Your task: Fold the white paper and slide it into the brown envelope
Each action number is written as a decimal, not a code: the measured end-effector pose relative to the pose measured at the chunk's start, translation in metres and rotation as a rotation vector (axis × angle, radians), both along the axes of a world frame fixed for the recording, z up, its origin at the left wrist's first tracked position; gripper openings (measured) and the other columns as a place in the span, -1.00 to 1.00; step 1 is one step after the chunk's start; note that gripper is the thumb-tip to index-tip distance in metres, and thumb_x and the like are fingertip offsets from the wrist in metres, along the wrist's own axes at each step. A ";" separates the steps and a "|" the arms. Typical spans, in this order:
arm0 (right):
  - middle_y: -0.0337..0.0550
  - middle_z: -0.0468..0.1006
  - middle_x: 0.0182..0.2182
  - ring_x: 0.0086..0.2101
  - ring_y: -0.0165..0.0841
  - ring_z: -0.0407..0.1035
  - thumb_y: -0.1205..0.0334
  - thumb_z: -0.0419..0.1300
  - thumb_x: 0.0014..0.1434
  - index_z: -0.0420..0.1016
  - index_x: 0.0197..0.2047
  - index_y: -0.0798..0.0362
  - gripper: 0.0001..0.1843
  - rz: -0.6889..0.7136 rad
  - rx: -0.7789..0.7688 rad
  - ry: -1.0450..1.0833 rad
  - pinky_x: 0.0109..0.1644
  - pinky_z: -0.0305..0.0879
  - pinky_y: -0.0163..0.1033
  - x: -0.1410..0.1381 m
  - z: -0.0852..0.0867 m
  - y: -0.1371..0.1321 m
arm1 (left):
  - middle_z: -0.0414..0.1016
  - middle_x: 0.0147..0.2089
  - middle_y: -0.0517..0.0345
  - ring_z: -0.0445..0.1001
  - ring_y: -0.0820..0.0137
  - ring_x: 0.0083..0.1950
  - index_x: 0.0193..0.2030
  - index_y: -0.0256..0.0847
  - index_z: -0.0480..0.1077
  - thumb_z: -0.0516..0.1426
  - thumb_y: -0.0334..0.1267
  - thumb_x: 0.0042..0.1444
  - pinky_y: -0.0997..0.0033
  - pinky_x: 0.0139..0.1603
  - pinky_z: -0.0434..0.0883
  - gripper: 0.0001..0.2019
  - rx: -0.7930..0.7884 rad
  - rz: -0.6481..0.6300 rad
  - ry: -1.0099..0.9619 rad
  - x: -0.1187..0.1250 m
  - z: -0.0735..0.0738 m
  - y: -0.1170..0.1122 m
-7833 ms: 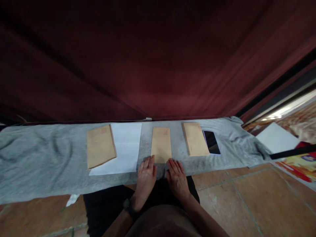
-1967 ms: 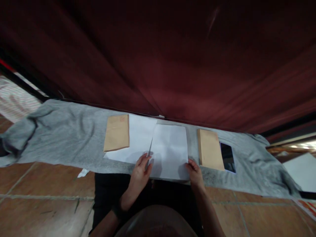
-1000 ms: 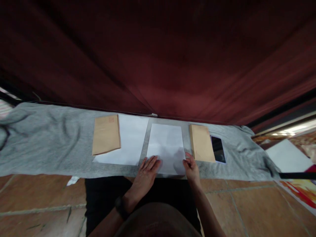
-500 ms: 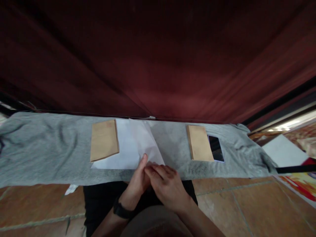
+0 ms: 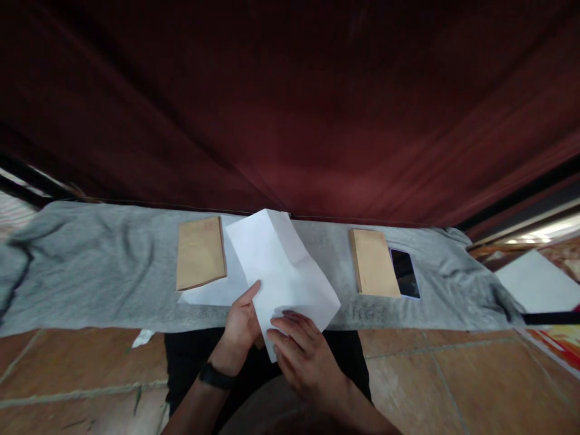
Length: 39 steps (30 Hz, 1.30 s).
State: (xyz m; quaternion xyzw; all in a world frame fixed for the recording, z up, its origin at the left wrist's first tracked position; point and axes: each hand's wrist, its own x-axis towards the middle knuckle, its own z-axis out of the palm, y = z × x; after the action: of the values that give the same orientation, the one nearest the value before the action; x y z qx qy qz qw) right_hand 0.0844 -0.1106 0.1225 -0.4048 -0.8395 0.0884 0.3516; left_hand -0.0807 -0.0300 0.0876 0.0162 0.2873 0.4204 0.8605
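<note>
A white sheet of paper (image 5: 290,266), bent with a raised fold near its top, slants up from my lap over the bench. My left hand (image 5: 240,326) grips its lower left edge, thumb on top and the other fingers behind. Over the lower right part lie the curved fingers of my right hand (image 5: 306,350), closed on the sheet; its thumb is mostly hidden. Beneath and to the left, more white paper (image 5: 208,293) rests on the cloth. A stack of brown envelopes (image 5: 200,254) partly covers that paper.
A grey cloth (image 5: 113,266) covers the narrow bench. To the right lie a second brown stack (image 5: 375,263) and a phone (image 5: 405,273). Dark red fabric (image 5: 290,121) hangs behind. A scrap of white paper (image 5: 143,338) is on the tiled floor (image 5: 408,374).
The top sheet has been lifted and turned toward me, its near end now over my lap. My hands, close together before, have moved apart on it. The view has shifted slightly.
</note>
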 end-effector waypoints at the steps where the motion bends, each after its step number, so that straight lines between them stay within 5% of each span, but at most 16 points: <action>1: -0.02 0.57 0.04 0.09 -0.23 0.42 0.41 0.08 0.34 0.46 0.13 0.10 -0.68 -0.014 -0.016 0.002 0.24 0.40 -0.05 0.002 -0.002 -0.001 | 0.68 -0.12 -0.11 0.64 0.06 -0.03 0.25 -0.47 0.40 0.00 -0.19 0.32 0.03 0.18 0.45 -0.52 -0.012 -0.005 -0.002 -0.001 -0.003 0.001; 6: 0.05 0.50 0.15 0.20 -0.19 0.34 0.45 0.05 0.31 0.39 0.22 0.10 -0.57 -0.059 -0.090 -0.015 0.30 0.35 0.05 0.013 -0.014 -0.007 | 0.63 0.02 -0.20 0.60 -0.03 0.08 0.31 -0.48 0.34 0.07 -0.17 0.26 -0.04 0.27 0.37 -0.45 -0.013 -0.063 -0.051 -0.002 -0.012 0.003; 14: 0.11 0.15 0.42 0.39 0.00 0.00 0.32 0.19 0.21 0.17 0.42 0.08 -0.28 -0.048 -0.127 -0.266 0.38 0.16 0.28 0.030 -0.035 -0.011 | 0.64 0.03 -0.14 0.58 -0.01 0.12 0.34 -0.40 0.32 0.11 -0.19 0.25 -0.05 0.27 0.39 -0.44 0.039 -0.014 0.065 0.001 -0.004 0.007; 21: 0.08 0.26 0.38 0.38 -0.10 0.08 0.51 -0.02 0.22 0.20 0.42 0.06 -0.30 -0.252 -0.019 -0.230 0.42 0.05 0.26 0.042 -0.056 -0.005 | 0.63 0.04 -0.15 0.56 0.02 0.14 0.32 -0.43 0.33 0.10 -0.12 0.26 -0.03 0.30 0.38 -0.43 0.040 -0.076 0.055 0.007 -0.007 0.004; 29: -0.10 0.46 0.26 0.27 -0.25 0.30 0.50 -0.05 0.34 0.34 0.34 -0.11 -0.41 -0.245 0.054 -0.090 0.48 -0.07 0.19 0.061 -0.035 0.005 | 0.63 0.05 -0.16 0.57 0.01 0.13 0.31 -0.44 0.33 0.11 -0.20 0.25 -0.05 0.31 0.37 -0.47 0.029 -0.037 0.076 0.019 0.008 0.011; 34: -0.10 0.45 0.26 0.23 -0.25 0.36 0.44 -0.03 0.33 0.39 0.32 -0.13 -0.43 -0.198 -0.122 0.283 0.34 0.31 0.01 0.058 -0.031 -0.003 | 0.65 0.01 -0.09 0.57 0.00 0.13 0.22 -0.32 0.43 0.18 -0.11 0.22 -0.04 0.27 0.40 -0.52 0.085 0.048 0.115 0.022 0.018 0.010; 39: -0.04 0.62 0.06 0.06 -0.15 0.52 0.11 0.20 0.28 0.51 0.18 0.01 -0.57 -0.563 -0.542 1.182 0.18 0.46 -0.01 0.054 -0.029 0.006 | 0.64 -0.03 -0.08 0.51 0.03 0.20 0.03 -0.24 0.51 0.21 0.06 0.21 -0.07 0.31 0.34 -0.58 0.272 0.061 0.154 0.030 0.026 0.015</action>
State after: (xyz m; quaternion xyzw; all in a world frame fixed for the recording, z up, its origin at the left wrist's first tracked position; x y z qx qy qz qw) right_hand 0.1379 -0.1042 0.0930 -0.5641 -0.3199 0.4048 0.6447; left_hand -0.0511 -0.0153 0.1132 0.1558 0.2933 0.4789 0.8126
